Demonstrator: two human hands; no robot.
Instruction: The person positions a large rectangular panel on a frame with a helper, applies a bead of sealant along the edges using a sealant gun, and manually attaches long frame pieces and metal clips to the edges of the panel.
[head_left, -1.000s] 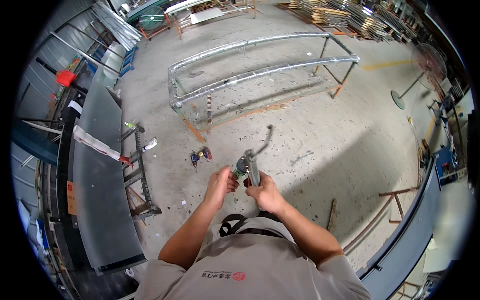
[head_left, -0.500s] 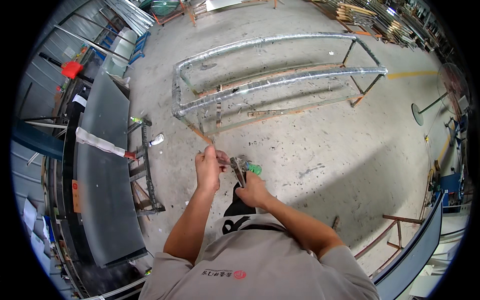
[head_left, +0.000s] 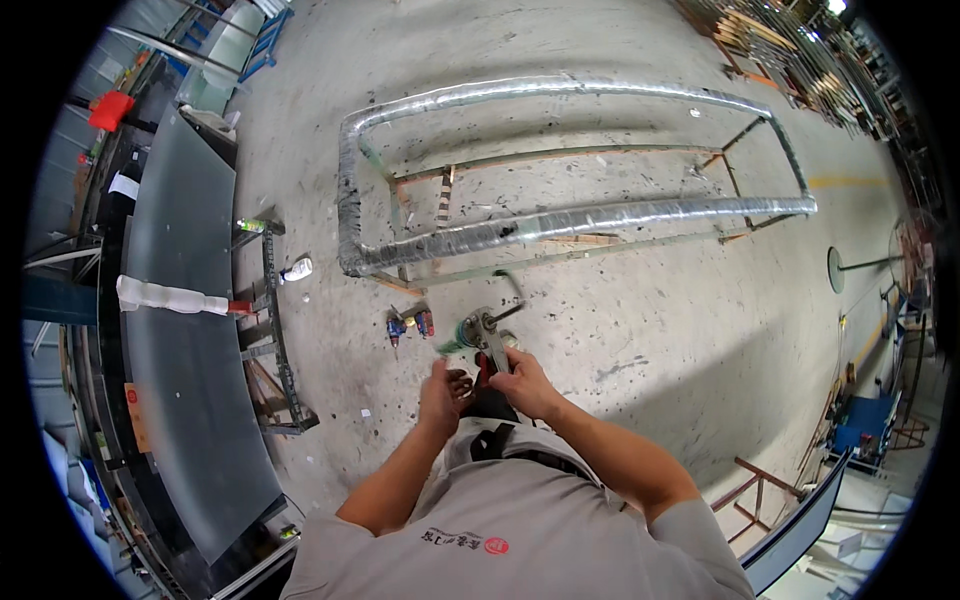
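My right hand (head_left: 524, 384) grips the handles of a metal hand tool (head_left: 489, 333) held out in front of my chest. Its head carries a green part, and a thin curved hose or wire runs off its far end. My left hand (head_left: 443, 391) is right beside it, fingers curled close under the tool's near end; whether it touches the tool is unclear. Both hands hover over a concrete floor (head_left: 650, 320).
A long U-shaped pipe wrapped in silver foil (head_left: 560, 225) rests on a low metal stand just ahead. Small red-and-blue items (head_left: 408, 324) lie on the floor to the left. A grey curved panel (head_left: 185, 340) on a rack stands at left; stacked material lies at the far right.
The view has shifted, so the foil-wrapped pipe is nearer and larger. My hands stay together on the tool, and my left hand has come lower, closer to the right.
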